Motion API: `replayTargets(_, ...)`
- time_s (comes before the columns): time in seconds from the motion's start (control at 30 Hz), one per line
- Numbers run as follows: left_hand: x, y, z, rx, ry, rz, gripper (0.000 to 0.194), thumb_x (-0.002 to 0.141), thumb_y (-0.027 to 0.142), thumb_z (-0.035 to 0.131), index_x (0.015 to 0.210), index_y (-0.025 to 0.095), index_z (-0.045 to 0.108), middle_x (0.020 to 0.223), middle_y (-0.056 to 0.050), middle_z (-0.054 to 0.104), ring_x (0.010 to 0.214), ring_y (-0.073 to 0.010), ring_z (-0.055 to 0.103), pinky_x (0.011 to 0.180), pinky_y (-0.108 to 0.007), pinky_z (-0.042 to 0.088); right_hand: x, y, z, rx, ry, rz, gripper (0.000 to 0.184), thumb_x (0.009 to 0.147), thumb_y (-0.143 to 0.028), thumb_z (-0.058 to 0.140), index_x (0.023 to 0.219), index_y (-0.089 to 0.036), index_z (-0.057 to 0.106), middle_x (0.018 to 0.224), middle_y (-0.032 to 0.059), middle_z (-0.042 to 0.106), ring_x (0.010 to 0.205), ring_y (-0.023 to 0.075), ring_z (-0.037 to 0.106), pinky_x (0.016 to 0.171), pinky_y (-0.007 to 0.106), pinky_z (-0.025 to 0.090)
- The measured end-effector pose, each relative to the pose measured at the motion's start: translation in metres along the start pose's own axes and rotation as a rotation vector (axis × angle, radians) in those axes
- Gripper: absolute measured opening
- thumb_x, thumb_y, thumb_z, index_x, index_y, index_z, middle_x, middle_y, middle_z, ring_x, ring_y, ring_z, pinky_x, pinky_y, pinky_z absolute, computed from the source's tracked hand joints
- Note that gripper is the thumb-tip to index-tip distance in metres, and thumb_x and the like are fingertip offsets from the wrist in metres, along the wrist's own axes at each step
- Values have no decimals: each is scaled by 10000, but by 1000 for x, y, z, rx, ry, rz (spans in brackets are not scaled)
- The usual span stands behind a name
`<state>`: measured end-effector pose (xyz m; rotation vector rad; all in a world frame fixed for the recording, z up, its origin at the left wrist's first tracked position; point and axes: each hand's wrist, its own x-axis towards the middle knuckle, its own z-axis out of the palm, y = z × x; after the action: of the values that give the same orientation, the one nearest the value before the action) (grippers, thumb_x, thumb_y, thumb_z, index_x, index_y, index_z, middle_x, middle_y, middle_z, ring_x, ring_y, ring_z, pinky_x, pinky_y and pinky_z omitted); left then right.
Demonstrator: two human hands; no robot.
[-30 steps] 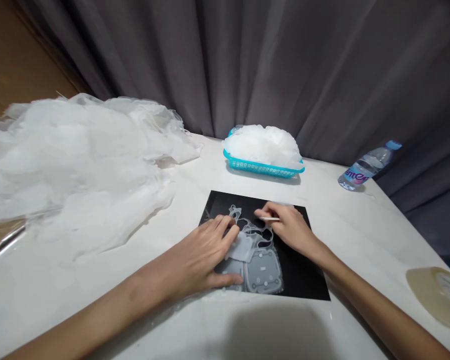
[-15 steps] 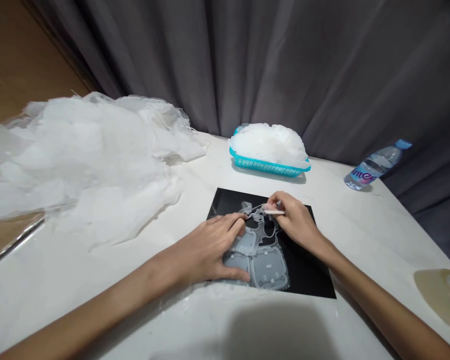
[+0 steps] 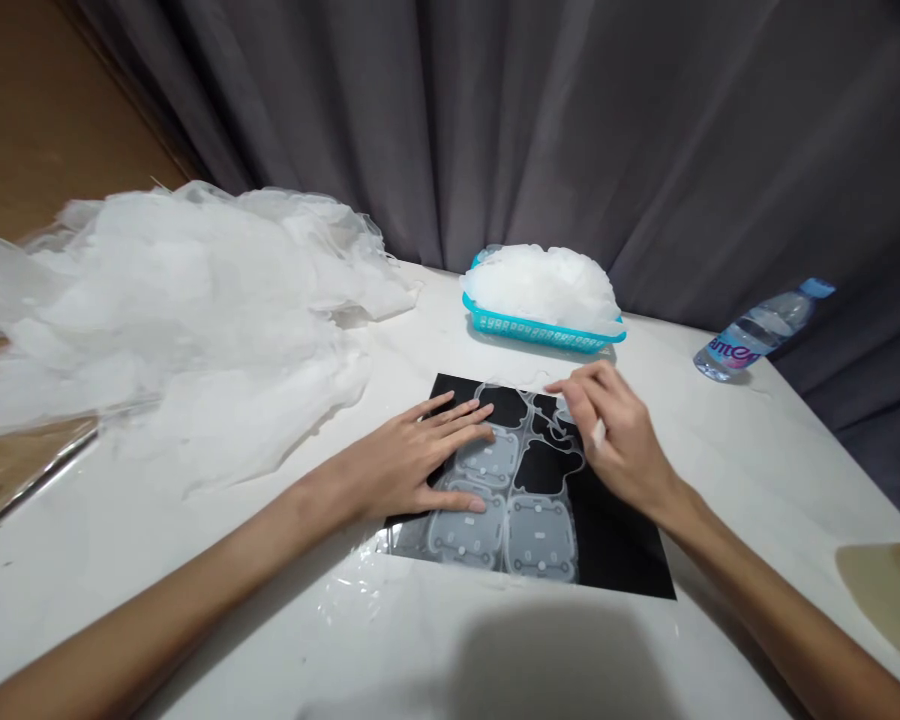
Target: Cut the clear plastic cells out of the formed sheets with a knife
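Note:
A clear plastic sheet (image 3: 505, 500) with frosted rounded-square pieces (image 3: 541, 535) lies on a black board (image 3: 622, 550). Its upper part has cut-out openings through which black shows. My left hand (image 3: 427, 455) rests flat over the sheet's left side, fingers spread, holding nothing. At the upper right of the sheet, my right hand (image 3: 619, 435) is closed around a thin white stick-like tool (image 3: 598, 432), mostly hidden by the fingers. A small loose bit of film (image 3: 562, 410) shows by those fingertips.
A large heap of white translucent film (image 3: 217, 310) covers the left of the white table (image 3: 330, 640). Behind the board stands a turquoise basket (image 3: 544, 330) full of whitish film pieces. A water bottle (image 3: 757, 335) and a yellowish round object (image 3: 881, 600) are on the right.
My left hand has flattened and spread its fingers over the sheet. My right hand has moved slightly right and turned. The bunched upper film now lies flatter.

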<state>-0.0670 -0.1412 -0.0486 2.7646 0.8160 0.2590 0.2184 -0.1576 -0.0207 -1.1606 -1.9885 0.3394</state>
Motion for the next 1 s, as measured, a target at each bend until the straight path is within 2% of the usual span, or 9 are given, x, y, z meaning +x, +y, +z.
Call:
replayTargets(0.1, 0, 0, 3, 71, 26, -24, 818, 955, 785, 494, 1542, 217, 528, 1693, -116, 379, 1589, -311, 326, 1314, -475, 189, -12, -14, 16, 200, -179, -17, 610, 1124, -551, 199, 1092, -232, 717, 1097, 96, 621, 1053, 239, 631, 976, 423, 527)
replayTargets(0.2, 0, 6, 2, 115, 38, -33, 814, 960, 790, 473, 1496, 186, 574, 1685, -140, 387, 1587, -312, 331, 1311, -477, 195, -20, -17, 25, 436, -348, 64, 732, 1063, -696, 136, 1062, -227, 698, 998, 58, 647, 790, 173, 656, 789, 348, 558)
replayTargets(0.27, 0, 9, 1, 125, 43, -38, 792, 961, 784, 482, 1442, 169, 617, 1677, -154, 402, 1581, -324, 343, 1303, -489, 223, -21, -16, 28, 485, -390, 73, 629, 1081, -663, 259, 984, -217, 692, 935, 42, 669, 746, 158, 658, 764, 326, 547)
replayTargets(0.4, -1, 10, 2, 130, 62, -60, 783, 936, 801, 505, 1379, 172, 650, 1662, -177, 429, 1561, -354, 379, 1290, -535, 258, -19, -15, 31, 377, -389, 52, 209, 1038, -401, 637, 941, -224, 690, 951, 27, 717, 867, 175, 680, 813, 306, 533)
replayTargets(0.5, -3, 9, 4, 118, 84, -84, 778, 932, 801, 512, 1370, 173, 645, 1670, -194, 411, 1559, -377, 375, 1284, -569, 261, -21, -13, 34, 369, -424, 60, 58, 1013, -288, 676, 1008, -234, 698, 986, 20, 728, 874, 168, 690, 813, 294, 548)
replayTargets(0.63, -3, 6, 0, 33, 63, -78, 749, 946, 747, 560, 1384, 143, 623, 1665, -227, 411, 1542, -406, 389, 1235, -593, 333, -25, -11, 36, 337, -434, 10, 38, 1019, -245, 659, 1019, -237, 696, 1025, 28, 735, 948, 181, 701, 881, 319, 548)
replayTargets(0.73, 0, 1, -7, -92, 50, -4, 627, 948, 664, 643, 1372, 202, 639, 1666, -166, 429, 1524, -370, 409, 1202, -531, 387, -28, -10, 38, 324, -432, -21, 49, 1030, -253, 644, 1022, -239, 690, 1034, 34, 738, 975, 194, 704, 901, 338, 555)
replayTargets(0.9, 4, -6, -10, -254, 17, 53, 503, 947, 586, 699, 1325, 255, 695, 1472, -93, 641, 1391, -318, 531, 1161, -468, 414, -29, -8, 39, 329, -435, -64, 67, 1047, -258, 617, 1043, -237, 680, 1054, 39, 733, 1016, 197, 699, 934, 348, 558)
replayTargets(1.0, 4, -7, -8, -281, 19, 36, 482, 930, 590, 718, 1281, 260, 725, 1436, -74, 666, 1361, -313, 545, 1155, -464, 409, -29, -9, 39, 315, -433, -105, 74, 1057, -242, 598, 1069, -233, 670, 1067, 44, 724, 1040, 195, 691, 954, 348, 555)
